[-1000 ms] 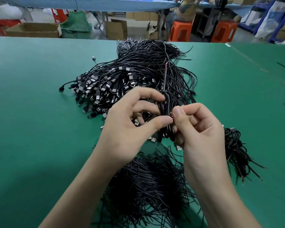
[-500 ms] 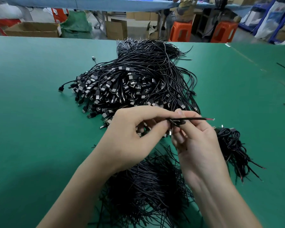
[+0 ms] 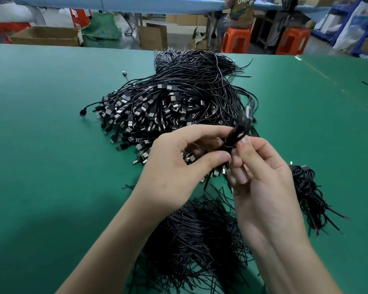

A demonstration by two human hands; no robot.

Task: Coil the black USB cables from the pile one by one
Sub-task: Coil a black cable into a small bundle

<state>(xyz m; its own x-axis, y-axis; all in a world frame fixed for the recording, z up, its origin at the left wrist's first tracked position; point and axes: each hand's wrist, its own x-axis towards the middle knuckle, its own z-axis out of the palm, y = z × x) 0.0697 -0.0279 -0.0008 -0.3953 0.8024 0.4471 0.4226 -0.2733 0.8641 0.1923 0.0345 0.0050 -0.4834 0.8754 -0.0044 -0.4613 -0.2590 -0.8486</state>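
Black coiled cable (image 3: 241, 129), left hand (image 3: 185, 164), right hand (image 3: 261, 177)

The desk (image 3: 40, 155) is plain green. The pile of USB cables (image 3: 179, 98) on it is black, speckled with silver plug ends. The coiled cable (image 3: 239, 132) at the middle is black too. A near heap of thin strands (image 3: 196, 236) is black. The coiled bundle (image 3: 308, 194) at right is black with red tips. Far off are orange stools (image 3: 236, 40), a brown cardboard box (image 3: 45, 36) and a green sack (image 3: 102, 30).
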